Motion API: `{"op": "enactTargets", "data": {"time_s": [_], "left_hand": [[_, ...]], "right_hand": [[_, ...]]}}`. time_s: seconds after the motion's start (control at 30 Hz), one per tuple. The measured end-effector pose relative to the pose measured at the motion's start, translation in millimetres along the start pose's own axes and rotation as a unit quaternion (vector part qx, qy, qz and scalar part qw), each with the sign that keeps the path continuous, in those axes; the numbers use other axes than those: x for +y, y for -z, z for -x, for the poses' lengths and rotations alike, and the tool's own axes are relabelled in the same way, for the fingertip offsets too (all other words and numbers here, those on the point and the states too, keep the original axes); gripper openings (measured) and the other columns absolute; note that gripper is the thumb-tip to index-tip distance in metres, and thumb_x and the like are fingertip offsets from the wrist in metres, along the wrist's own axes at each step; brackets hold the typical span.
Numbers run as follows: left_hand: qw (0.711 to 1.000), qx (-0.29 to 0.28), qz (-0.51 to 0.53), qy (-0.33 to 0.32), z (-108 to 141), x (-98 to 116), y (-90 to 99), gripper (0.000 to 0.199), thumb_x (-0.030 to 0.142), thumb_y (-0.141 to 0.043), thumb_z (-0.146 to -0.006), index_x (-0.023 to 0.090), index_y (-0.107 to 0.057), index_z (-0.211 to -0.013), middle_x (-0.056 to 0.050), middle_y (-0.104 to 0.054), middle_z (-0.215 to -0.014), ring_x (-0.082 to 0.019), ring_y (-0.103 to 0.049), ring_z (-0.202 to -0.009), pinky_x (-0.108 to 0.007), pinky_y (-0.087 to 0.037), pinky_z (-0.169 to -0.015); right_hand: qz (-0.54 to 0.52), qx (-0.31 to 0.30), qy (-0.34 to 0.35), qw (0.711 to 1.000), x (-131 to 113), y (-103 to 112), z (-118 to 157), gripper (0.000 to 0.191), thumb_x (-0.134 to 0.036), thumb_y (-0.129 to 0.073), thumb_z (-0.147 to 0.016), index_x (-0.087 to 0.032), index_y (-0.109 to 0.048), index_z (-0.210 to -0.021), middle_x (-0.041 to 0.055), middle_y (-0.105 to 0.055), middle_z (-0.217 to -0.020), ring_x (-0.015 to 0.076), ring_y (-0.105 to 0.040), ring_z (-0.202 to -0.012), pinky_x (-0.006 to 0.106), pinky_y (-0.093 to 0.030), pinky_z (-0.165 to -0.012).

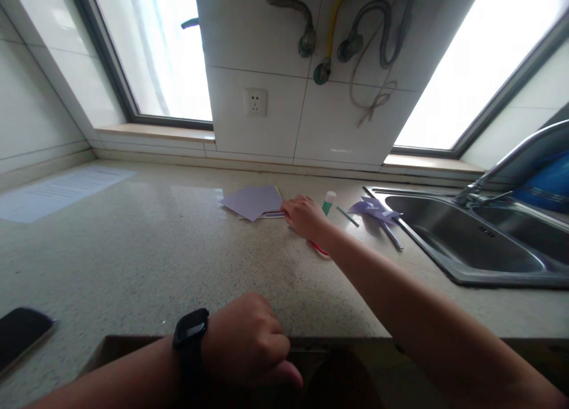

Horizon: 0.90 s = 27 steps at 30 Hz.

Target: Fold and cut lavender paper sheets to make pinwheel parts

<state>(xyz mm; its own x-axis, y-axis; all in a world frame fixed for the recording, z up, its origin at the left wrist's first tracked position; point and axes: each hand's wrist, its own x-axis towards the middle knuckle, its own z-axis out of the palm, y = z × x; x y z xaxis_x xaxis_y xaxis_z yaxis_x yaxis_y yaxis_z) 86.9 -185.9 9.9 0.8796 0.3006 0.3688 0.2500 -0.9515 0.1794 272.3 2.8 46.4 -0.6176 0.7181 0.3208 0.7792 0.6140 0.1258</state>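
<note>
Right hand was curled at purple paper edge, grip couldn't be told; left hand loosely balled, nothing visibly held. Paper handling seemingly underway, clean pinch needed imo.

Left hand and right hand: two, a pair.
Wristwatch: one, black.
Purple paper pile: one; its sheets overlap too closely to count.
Folded purple paper shape: one, with one silvery rod.
Glue stick: one, white-capped.
Thin green strip: one.
Red-edged item: one, partly hidden by the forearm.
Printed sheet: one.
Dark flat object: one, cut off at the left edge.
Counter: one.
Sink basins: two, sharing one faucet.
Windows: two.
Wall socket: one.
Hoses: three, one yellow, two grey.
Knotted cord: one.
</note>
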Motion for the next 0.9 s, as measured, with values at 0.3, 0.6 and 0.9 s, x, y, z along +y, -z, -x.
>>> {"op": "enactTargets", "data": {"time_s": [0.3,0.6,0.9], "left_hand": [[1.0,-0.005,-0.012,0.002,-1.4,-0.3,1.8,0.05,0.049,-0.047,-0.099,0.019,-0.057,-0.06,-0.001,-0.058,-0.049,-0.015,-0.052,-0.042,-0.033,-0.032,-0.044],[0.999,-0.014,-0.032,0.0,-0.9,-0.7,1.2,0.049,0.05,-0.047,-0.099,0.019,-0.057,-0.061,0.0,-0.06,-0.05,-0.016,-0.057,-0.044,-0.034,-0.033,-0.045],[1.0,-0.011,-0.005,0.004,-1.0,-2.5,1.1,0.056,0.056,-0.036,-0.101,0.02,-0.055,-0.063,0.0,-0.06,-0.052,-0.016,-0.058,-0.046,-0.034,-0.03,-0.045]], "right_hand": [[-0.024,-0.037,0.038,0.998,26.7,-0.3,2.8,0.015,-0.016,-0.062,-0.092,-0.019,-0.076,-0.094,0.0065,-0.073,-0.086,0.0157,-0.058,-0.081,0.029,-0.035,-0.075],[-0.038,-0.064,0.051,0.996,24.0,-4.7,-0.9,0.015,-0.027,-0.065,-0.092,-0.021,-0.077,-0.099,0.0083,-0.074,-0.087,0.0185,-0.062,-0.078,0.029,-0.04,-0.073],[-0.046,-0.04,0.071,0.996,12.5,4.7,-24.1,0.034,-0.017,-0.054,-0.096,-0.02,-0.061,-0.129,0.0096,-0.066,-0.129,0.0228,-0.06,-0.118,0.033,-0.042,-0.099]]}}
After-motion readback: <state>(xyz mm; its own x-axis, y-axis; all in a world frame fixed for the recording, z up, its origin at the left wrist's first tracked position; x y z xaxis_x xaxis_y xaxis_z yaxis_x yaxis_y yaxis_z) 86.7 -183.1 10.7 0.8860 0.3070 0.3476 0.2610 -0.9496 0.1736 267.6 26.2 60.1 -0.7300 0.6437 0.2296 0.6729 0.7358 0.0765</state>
